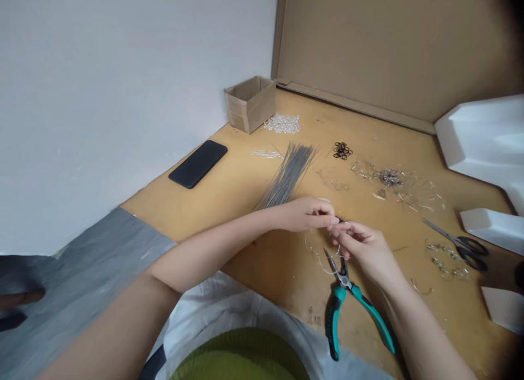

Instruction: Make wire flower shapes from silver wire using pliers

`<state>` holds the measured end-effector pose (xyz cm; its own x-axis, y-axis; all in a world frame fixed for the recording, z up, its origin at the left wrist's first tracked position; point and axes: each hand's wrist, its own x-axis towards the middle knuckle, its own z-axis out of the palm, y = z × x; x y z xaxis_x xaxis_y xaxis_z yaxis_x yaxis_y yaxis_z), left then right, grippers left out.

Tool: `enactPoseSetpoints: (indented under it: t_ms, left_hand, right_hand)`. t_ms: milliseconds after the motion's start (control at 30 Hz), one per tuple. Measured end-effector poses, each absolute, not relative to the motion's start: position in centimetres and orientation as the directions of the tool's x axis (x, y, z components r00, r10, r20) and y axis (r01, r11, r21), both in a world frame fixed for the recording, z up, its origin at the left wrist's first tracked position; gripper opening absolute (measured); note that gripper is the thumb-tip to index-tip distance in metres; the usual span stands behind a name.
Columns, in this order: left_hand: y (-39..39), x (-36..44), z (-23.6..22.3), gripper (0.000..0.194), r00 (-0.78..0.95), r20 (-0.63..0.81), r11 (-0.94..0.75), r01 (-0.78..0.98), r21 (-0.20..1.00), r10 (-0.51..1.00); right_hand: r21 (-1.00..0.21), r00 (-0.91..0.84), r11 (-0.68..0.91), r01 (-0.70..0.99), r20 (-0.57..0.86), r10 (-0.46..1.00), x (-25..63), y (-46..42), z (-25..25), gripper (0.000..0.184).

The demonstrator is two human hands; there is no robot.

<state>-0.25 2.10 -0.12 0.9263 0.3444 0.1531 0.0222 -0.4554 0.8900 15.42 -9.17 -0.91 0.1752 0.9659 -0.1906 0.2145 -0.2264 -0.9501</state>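
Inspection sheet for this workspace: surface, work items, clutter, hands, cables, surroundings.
Surface: yellow-brown table, small dark marks near front edge.
Work items: thin wire hanging in a loop; teal-handled pliers, handles spread; grey wire bundle; small clear pieces, piled.
Clutter: black phone; open cardboard box; black rings; scissors.
Hands: left hand and right hand close together, both pinching the thin wire.
Cables: nothing seen.
Surroundings: pale wall left; brown panel behind.

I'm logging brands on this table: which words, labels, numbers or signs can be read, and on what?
None can be read.
Dark marks on the table by the pliers: too blurred to tell whether they are writing.
No lettering shows on the phone or box.
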Motion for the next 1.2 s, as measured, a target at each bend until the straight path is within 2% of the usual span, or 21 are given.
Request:
enactPoseSetpoints:
  t_ms: [67,167,300,433,600,767,933,1200]
  left_hand:
    - [2.3,-0.3,-0.2,0.026,0.938,0.065,-0.286,0.038,0.957,0.342]
    - [2.5,-0.4,-0.1,0.025,0.942,-0.06,-0.096,0.097,0.991,0.331]
    - [2.6,-0.5,0.0,0.021,0.93,-0.123,-0.068,0.155,0.986,0.345]
    - [2.6,-0.5,0.2,0.016,0.918,-0.088,-0.152,0.158,0.976,0.387]
    - [2.3,-0.4,0.2,0.017,0.921,0.146,-0.416,0.019,0.909,0.361]
    - [2.0,-0.2,-0.5,0.02,0.898,0.308,-0.562,-0.087,0.823,0.313]
    - [1.8,-0.3,-0.7,0.021,0.91,0.31,-0.72,-0.019,0.694,0.275]
    - [1.4,-0.6,-0.2,0.035,0.936,0.272,-0.922,0.11,0.372,0.222]
  right_hand:
    - [-0.951,0.179,-0.23,0.205,-0.195,0.964,15.3,-9.2,-0.9,0.026]
    - [-0.951,0.212,-0.223,0.214,-0.178,0.961,15.0,-9.4,-0.9,0.025]
    - [-0.93,0.274,-0.177,0.322,-0.087,0.958,14.8,-9.8,-1.1,0.021]
    - [-0.911,0.28,-0.154,0.383,-0.045,0.959,14.9,-10.0,-1.6,0.018]
    - [-0.901,0.288,-0.142,0.411,-0.019,0.957,15.3,-9.8,-2.0,0.017]
    - [-0.912,0.296,-0.172,0.372,-0.059,0.953,15.1,-9.8,-1.6,0.021]
    - [-0.921,0.288,-0.195,0.336,-0.096,0.953,14.9,-9.8,-1.6,0.022]
    - [-0.934,0.311,-0.224,0.278,-0.134,0.941,14.7,-9.8,-1.2,0.022]
